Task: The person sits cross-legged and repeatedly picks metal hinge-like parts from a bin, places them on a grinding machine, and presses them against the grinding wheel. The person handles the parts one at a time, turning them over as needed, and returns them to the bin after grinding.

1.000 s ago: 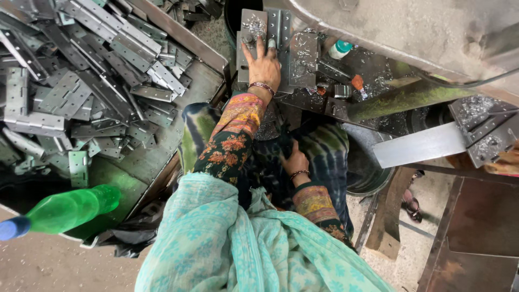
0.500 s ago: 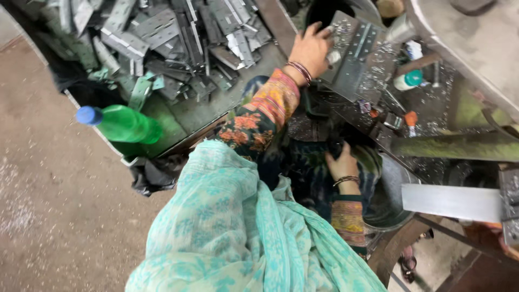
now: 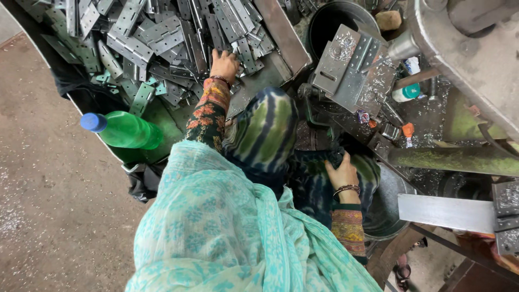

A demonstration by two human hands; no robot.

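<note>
Place: a small metalworking workshop, seen from above.
Stock: a heap of punched grey metal brackets [image 3: 162, 38] fills a green bin [image 3: 162, 121] at the upper left.
Machine: a heavy, worn press [image 3: 476, 59] stands at the right, with a perforated steel plate [image 3: 351, 65] on its bed.
Waste: bright metal shavings [image 3: 421, 173] lie scattered over the machine's greasy green frame.
Floor: bare, stained concrete [image 3: 48, 178], dusted with filings.
Oddments: a green plastic bottle [image 3: 127, 130] rests at the bin's edge.

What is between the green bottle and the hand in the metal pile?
In the head view, loose perforated metal plates lie between the green bottle and the left hand, inside the green bin.
</note>
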